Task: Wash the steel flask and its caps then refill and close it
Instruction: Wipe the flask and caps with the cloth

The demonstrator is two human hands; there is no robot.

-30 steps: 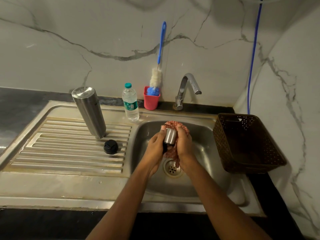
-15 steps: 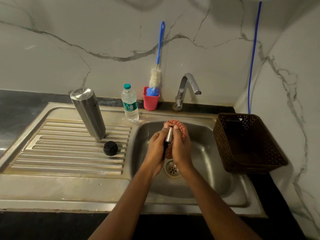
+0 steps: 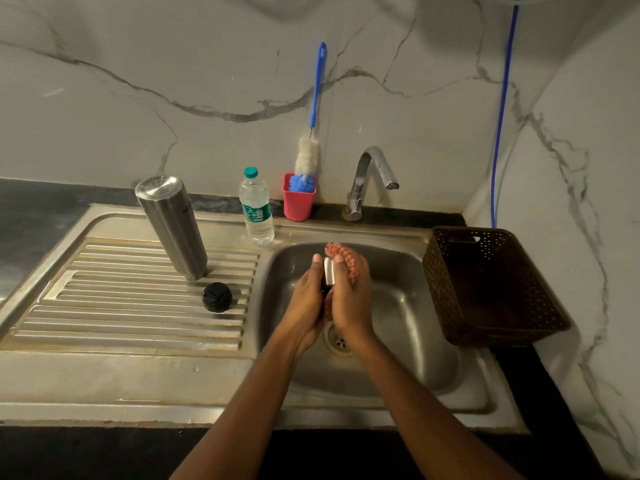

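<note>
Observed from my station, head view.

1. Left grip point(image 3: 306, 299), centre of frame over the sink basin point(image 3: 415, 323): fingers and thumb closed on the small steel cap point(image 3: 329, 272), held upright above the drain.
2. Right grip point(image 3: 350, 299): curled round an orange-red scrubber point(image 3: 348, 258), pressed against the right side of the cap. Both grips are touching each other at the cap.
3. Steel flask point(image 3: 171, 226): standing on the ribbed drainboard point(image 3: 138, 306), left of centre, closed flat end up, well apart from the grips.
4. Black cap point(image 3: 217, 297): lying on the drainboard just below and right of the flask, not touching it.
5. Rear edge of the sink: a clear water bottle point(image 3: 256, 209) with a teal lid; beside it a red cup point(image 3: 298, 199) holding a blue-handled bottle brush point(image 3: 308, 157); then the tap point(image 3: 370, 178). I cannot tell whether water is running.
6. Right of the basin: a brown perforated basket point(image 3: 446, 289) on the dark desk.
</note>
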